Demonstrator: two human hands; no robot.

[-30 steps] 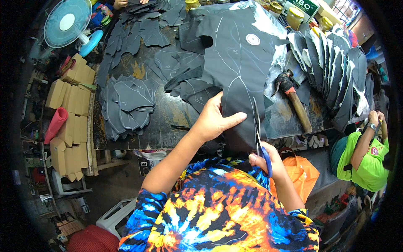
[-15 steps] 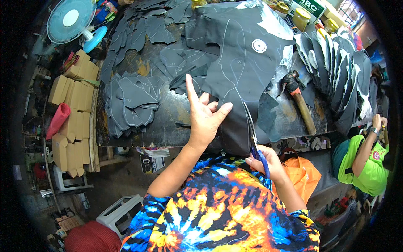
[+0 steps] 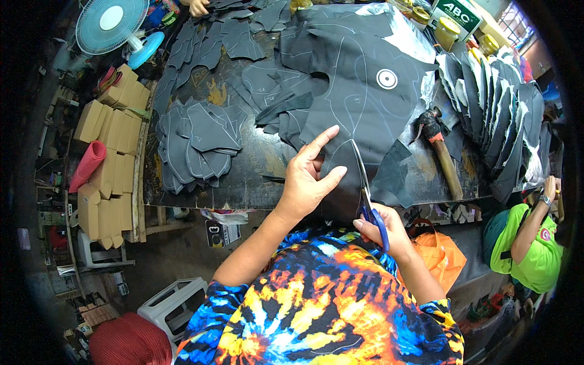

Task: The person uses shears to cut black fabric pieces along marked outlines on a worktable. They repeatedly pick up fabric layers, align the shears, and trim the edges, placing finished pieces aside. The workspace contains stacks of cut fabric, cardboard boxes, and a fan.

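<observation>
A large black sheet of leather-like material (image 3: 389, 115), drawn with pale outlines and bearing a white ringed disc (image 3: 386, 79), lies over the table in front of me. My right hand (image 3: 392, 234) is closed around the blue handles of a pair of scissors (image 3: 365, 191). Its blades point away from me along the sheet's near part, tips by the meeting of two drawn lines. At the sheet's left side, my left hand (image 3: 309, 182) has its index finger and thumb stretched apart against the material. Its other fingers are curled and partly hidden.
Cut black pieces (image 3: 198, 143) are piled on the left. A hammer (image 3: 444, 158) and a row of folded black pieces (image 3: 493, 103) lie right. Jars (image 3: 447, 33) stand at the back. A co-worker in a green shirt (image 3: 528, 249) is at right; another person's hand (image 3: 198, 7) shows far left.
My left hand has come right and down, its raised index finger now lying against the sheet. The scissors' tips sit slightly farther along the sheet. Another person's hand has appeared at the far edge.
</observation>
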